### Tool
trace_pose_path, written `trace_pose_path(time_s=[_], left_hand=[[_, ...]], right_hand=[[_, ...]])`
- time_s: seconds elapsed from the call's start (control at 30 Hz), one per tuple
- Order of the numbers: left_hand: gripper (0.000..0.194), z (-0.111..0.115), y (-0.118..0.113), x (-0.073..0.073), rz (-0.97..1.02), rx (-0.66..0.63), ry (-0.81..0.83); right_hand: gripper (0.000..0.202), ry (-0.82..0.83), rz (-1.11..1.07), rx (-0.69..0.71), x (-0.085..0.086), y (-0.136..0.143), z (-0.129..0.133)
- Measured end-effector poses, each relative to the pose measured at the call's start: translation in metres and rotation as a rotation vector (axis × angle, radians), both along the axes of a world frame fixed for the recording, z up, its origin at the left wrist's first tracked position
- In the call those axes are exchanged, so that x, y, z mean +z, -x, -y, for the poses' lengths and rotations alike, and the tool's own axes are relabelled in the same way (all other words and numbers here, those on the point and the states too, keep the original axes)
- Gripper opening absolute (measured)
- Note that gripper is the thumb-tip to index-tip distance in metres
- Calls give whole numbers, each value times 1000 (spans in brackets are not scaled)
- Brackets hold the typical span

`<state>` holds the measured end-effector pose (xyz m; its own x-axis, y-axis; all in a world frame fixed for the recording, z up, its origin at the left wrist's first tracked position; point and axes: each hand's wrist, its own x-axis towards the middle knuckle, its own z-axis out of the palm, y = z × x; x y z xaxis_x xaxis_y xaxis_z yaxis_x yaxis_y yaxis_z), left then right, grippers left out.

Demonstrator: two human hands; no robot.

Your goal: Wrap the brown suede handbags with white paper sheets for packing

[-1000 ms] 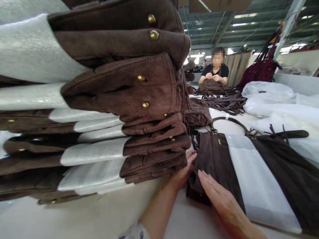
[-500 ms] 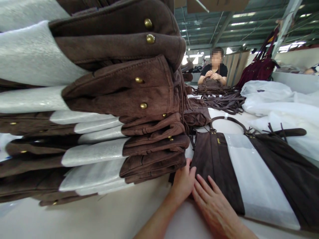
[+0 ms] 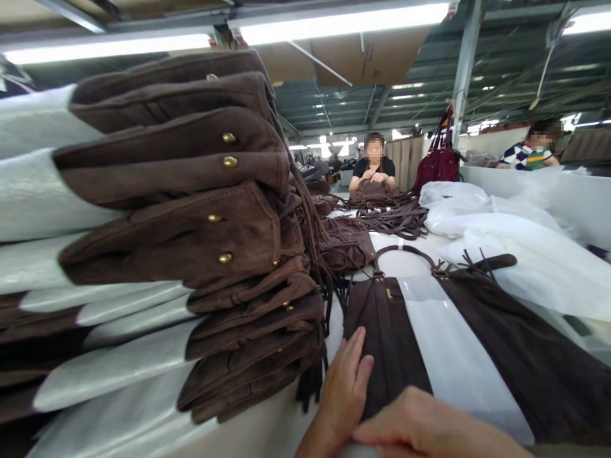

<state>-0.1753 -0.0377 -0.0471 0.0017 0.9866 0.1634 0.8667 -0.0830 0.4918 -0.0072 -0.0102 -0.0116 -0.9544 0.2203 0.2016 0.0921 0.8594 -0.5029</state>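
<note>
Beside the tall stack of brown bags (image 3: pixel 191 242), two hands are pressing one flat bag.

The left hand (image 3: pixel 346 388), fingers together and flat, has slid up onto the brown bag (image 3: pixel 391 337) on the bench (image 3: pixel 258 432); the right hand (image 3: pixel 429 429) is resting nearer, fingers flat, holding nothing.

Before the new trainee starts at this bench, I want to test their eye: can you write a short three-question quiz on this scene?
1. True or false: both hands rest on the flat brown suede bag.
2. What wraps the middle of that bag? A) white sheet B) red ribbon C) cardboard
3. What metal shows on the stacked bags?

Key:
1. True: left hand and right hand lie flat on its near end.
2. A, the white sheet.
3. Brass-coloured studs.
</note>
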Motion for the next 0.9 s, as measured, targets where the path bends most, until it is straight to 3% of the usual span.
trace_pose_path(time_s=[0.1,0.17,0.23,0.33,0.43,0.53,0.63,0.73,0.83,0.9], left_hand=[[52,5,-10,-5,-232,-39,-62],[52,7,-15,-7,-321,-44,-96],[52,6,-15,-13,-365,-49,-136],[56,2,-5,-29,-425,-106,-209],[61,-5,6,-47,-477,-127,-250],[60,-12,12,-55,-527,-105,-306],[63,-20,21,-54,-589,-189,-415],[70,-29,32,-52,-559,-217,-537],[63,-36,44,-58,-397,-173,-555],[55,-35,49,-65,-259,-62,-532]], right_hand=[[37,-22,-41,-239,41,-10,-38],[41,-56,78,-366,47,4,-69],[44,-84,217,-406,36,33,-98],[62,-74,296,-423,2,83,-127],[81,-58,335,-486,-26,120,-135],[79,-50,329,-531,-28,132,-135],[60,-47,288,-563,-8,114,-140],[48,-68,244,-657,18,64,-149],[42,-101,215,-738,37,0,-149],[37,-134,187,-762,45,-29,-144]])
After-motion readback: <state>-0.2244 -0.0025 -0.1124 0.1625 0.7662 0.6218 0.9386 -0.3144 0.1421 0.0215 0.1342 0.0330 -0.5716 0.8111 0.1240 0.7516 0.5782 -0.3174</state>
